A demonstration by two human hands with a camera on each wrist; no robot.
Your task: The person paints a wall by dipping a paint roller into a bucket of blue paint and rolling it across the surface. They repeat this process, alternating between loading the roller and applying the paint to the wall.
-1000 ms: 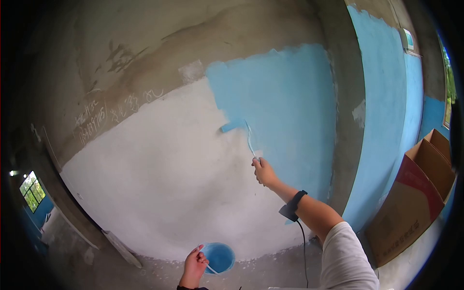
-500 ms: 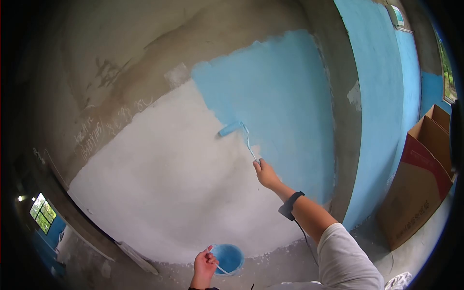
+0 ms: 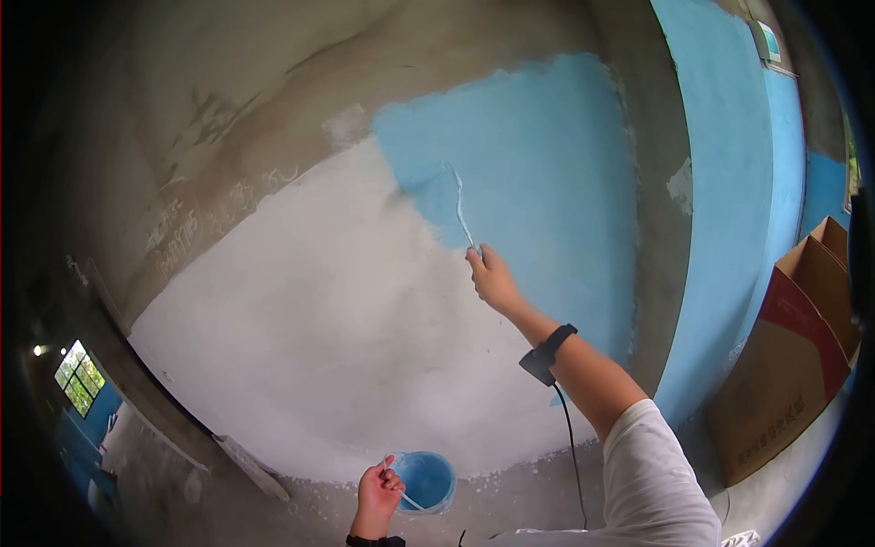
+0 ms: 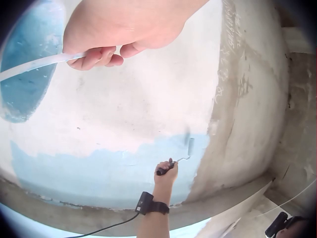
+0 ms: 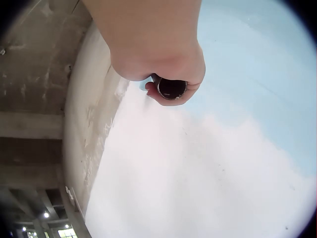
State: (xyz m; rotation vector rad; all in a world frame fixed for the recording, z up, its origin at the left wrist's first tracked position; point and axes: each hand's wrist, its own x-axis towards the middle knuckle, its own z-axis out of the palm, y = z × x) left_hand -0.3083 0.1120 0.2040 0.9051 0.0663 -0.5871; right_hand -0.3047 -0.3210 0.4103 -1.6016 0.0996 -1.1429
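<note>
My right hand (image 3: 493,279) grips the dark handle (image 5: 172,89) of a paint roller, whose wire frame (image 3: 460,202) reaches up over the blue paint. In the left wrist view the roller head (image 4: 191,146) lies against the wall near the top edge of the blue area (image 4: 124,168). Down by the wall's foot, my left hand (image 3: 378,498) holds the thin white handle (image 4: 42,63) of a blue bucket (image 3: 427,481) between curled fingers. The bucket hangs or stands beside that hand; which one I cannot tell. White wall (image 3: 292,337) spreads left of and below the blue.
An open cardboard box (image 3: 770,392) stands at the right, beside a blue-painted wall section (image 3: 720,182). A black cable (image 3: 572,447) runs down from the right wrist's strap. Chalk writing (image 3: 178,237) marks the bare concrete above the white. A window (image 3: 80,377) shows far left.
My right hand has moved up with the roller, and blue now covers more of the wall around the upper left edge of the painted area. My left hand still holds the bucket handle.
</note>
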